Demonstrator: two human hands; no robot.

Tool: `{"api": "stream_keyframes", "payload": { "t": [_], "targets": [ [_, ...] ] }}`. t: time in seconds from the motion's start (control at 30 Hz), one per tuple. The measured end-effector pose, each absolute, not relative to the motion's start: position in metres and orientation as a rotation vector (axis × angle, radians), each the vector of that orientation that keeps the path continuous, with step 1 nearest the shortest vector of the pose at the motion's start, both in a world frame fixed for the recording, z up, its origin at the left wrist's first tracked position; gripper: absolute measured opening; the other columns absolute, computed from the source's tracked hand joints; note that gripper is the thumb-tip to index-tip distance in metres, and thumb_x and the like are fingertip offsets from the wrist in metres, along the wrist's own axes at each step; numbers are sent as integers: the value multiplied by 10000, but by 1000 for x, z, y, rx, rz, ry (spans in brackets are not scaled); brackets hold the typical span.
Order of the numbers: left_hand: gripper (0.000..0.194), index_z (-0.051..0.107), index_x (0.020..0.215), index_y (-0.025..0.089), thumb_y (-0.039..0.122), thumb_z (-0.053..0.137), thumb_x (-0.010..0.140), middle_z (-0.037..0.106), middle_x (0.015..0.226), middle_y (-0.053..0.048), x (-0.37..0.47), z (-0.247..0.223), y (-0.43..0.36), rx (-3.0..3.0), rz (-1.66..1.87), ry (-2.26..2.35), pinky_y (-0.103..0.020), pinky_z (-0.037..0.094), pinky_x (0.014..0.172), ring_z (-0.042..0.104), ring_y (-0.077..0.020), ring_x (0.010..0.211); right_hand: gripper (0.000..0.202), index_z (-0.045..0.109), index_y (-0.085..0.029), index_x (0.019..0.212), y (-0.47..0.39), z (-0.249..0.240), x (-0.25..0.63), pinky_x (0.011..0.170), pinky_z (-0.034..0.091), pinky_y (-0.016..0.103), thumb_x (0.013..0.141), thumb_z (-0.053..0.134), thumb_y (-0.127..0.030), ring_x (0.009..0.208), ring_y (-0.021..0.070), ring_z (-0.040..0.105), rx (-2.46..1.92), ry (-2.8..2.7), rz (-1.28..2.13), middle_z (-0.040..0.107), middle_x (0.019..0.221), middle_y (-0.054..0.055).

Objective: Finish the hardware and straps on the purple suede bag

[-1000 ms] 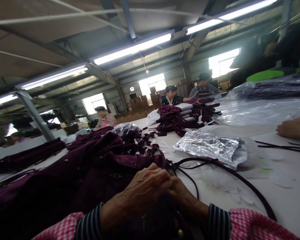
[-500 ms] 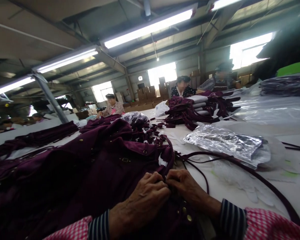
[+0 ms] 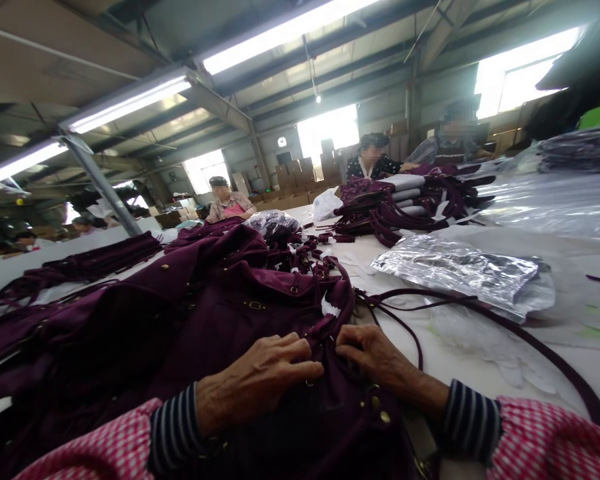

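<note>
Both hands meet on the purple bag (image 3: 220,320) lying on the table (image 3: 555,373): left hand (image 3: 260,380) pinching fabric, right hand (image 3: 375,357) pinching the strap end; best keep fingertips close together

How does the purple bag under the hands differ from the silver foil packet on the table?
The purple bag is dark matte fabric with brass studs; the silver foil packet is shiny and crinkled. The left hand and right hand both touch the bag; the packet lies untouched. Both rest on the white table.

Both fingers (image 3: 307,367) half-buried in purple bag (image 3: 220,320)
</note>
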State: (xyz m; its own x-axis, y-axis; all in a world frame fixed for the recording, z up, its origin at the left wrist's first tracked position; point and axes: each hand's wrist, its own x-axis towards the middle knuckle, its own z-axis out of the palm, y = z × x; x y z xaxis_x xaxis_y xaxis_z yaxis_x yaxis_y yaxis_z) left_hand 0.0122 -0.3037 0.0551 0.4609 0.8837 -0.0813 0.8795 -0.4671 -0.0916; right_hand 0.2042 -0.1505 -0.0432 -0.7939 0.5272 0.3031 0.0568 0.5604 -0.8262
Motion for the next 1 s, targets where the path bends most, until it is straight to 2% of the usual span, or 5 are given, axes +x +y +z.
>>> {"api": "stream_keyframes", "payload": {
  "t": [0.27, 0.53, 0.73, 0.87, 1.0],
  "targets": [
    [174, 584, 1159, 249, 199, 487, 1024, 629, 1016, -18, 15, 47, -290, -2600, 163, -1483, -319, 417, 791, 549, -195, 936, 150, 561, -164, 677, -150, -45, 202, 650, 354, 253, 825, 584, -154, 656, 126, 523, -459, -2267, 1128, 580, 666, -23],
    [221, 665, 881, 181, 282, 523, 1017, 604, 872, -7, 11, 39, -263, -2477, -793, -2081, -261, 442, 755, 568, -138, 815, 123, 591, -167, 710, -152, -43, 204, 644, 356, 246, 822, 562, -126, 662, 132, 525, -412, -2280, 1096, 591, 688, -14],
    [217, 678, 1060, 227, 217, 463, 1030, 660, 1086, -32, 10, 43, -271, -2773, -590, -1882, -311, 458, 943, 560, -169, 1029, 131, 579, -170, 709, -153, -39, 207, 648, 362, 242, 830, 562, -122, 651, 127, 520, -411, -2284, 1081, 582, 680, -17],
    [224, 641, 1169, 244, 168, 565, 972, 607, 1266, -32, -2, 44, -284, -2769, -357, -1832, -322, 450, 1018, 514, -184, 1165, 134, 557, -173, 695, -151, -41, 206, 650, 359, 242, 816, 566, -118, 651, 126, 518, -398, -2287, 1080, 573, 674, -21],
    [205, 641, 1008, 197, 173, 439, 1035, 628, 1106, -34, -2, 38, -277, -2678, -276, -1759, -293, 462, 921, 527, -162, 1014, 131, 553, -174, 695, -150, -44, 205, 652, 357, 245, 816, 554, -123, 656, 127, 524, -388, -2292, 1080, 585, 687, -17]
  ]
}}
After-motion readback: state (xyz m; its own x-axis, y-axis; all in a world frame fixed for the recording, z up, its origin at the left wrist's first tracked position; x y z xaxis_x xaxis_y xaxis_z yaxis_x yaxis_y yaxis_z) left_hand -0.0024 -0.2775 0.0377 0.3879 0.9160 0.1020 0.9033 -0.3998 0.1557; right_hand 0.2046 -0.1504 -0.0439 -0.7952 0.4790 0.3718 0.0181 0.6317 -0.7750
